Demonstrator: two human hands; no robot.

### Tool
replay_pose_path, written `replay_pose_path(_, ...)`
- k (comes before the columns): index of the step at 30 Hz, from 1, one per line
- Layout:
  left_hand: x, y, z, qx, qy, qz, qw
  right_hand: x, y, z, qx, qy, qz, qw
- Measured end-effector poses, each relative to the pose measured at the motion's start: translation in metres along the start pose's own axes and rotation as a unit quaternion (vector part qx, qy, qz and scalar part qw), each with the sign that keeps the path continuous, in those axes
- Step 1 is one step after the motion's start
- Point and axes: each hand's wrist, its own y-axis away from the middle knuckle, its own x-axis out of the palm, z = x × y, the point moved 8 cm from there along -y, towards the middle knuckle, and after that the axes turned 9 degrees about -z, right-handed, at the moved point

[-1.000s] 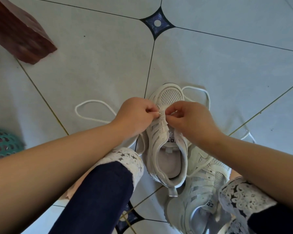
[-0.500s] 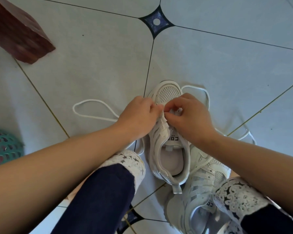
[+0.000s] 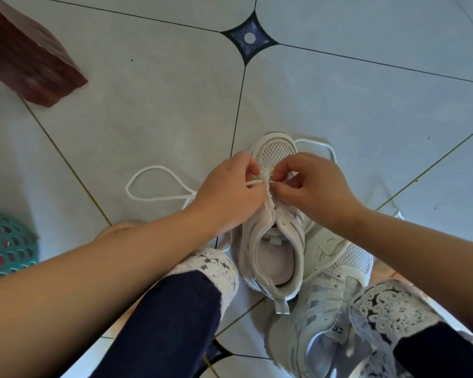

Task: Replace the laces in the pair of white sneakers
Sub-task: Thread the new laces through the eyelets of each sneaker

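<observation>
Two hands (image 3: 227,192) (image 3: 316,188) on lace (image 3: 159,166), two sneakers (image 3: 271,255) (image 3: 320,304)

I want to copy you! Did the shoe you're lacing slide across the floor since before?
No. The sneaker still has its toe just right of the grout line, below the dark diamond tile.

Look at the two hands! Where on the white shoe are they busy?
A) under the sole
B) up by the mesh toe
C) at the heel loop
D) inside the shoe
B: the left hand and right hand pinch the white lace just behind the mesh toe of the sneaker, far from its heel loop.
</observation>
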Motion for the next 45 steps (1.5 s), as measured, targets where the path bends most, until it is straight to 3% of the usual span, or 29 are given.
replay_pose_path(4,0.009,0.002,-0.002,-0.009,0.015,0.047,0.999,0.006,-0.001,0.005,-0.035,0.042,0.041,0.998)
replay_pose_path(13,0.000,-0.002,-0.001,-0.022,0.015,-0.008,1.000,0.005,0.000,0.011,-0.057,0.092,0.011,0.994)
replay_pose_path(22,0.003,0.003,-0.009,0.048,-0.053,-0.021,0.997,-0.004,-0.001,0.015,-0.083,0.092,0.017,0.992)
replay_pose_path(27,0.005,0.002,-0.004,0.035,-0.055,-0.021,0.998,-0.033,0.002,-0.002,-0.039,0.064,-0.022,0.997)
replay_pose_path(30,0.002,0.002,-0.001,0.025,-0.049,-0.026,0.998,-0.060,0.005,-0.033,0.069,-0.038,-0.064,0.995)
replay_pose_path(33,0.002,0.004,-0.002,0.034,-0.042,-0.021,0.998,-0.066,0.007,-0.053,0.189,-0.256,-0.070,0.946)
replay_pose_path(36,0.005,0.006,-0.003,0.037,-0.054,-0.016,0.998,-0.032,0.008,-0.032,0.247,-0.483,0.017,0.840)
replay_pose_path(38,0.005,0.006,-0.003,0.039,-0.072,-0.019,0.996,-0.011,0.007,-0.011,0.248,-0.539,0.080,0.801)
replay_pose_path(41,0.002,0.006,-0.002,0.035,-0.091,-0.025,0.995,-0.003,0.005,-0.006,0.224,-0.482,0.097,0.841)
replay_pose_path(43,0.002,0.007,0.000,0.032,-0.099,-0.026,0.994,-0.017,0.000,-0.021,0.215,-0.419,0.048,0.881)
replay_pose_path(45,0.000,0.007,0.002,0.029,-0.105,-0.032,0.993,-0.048,-0.008,-0.042,0.218,-0.387,-0.026,0.896)
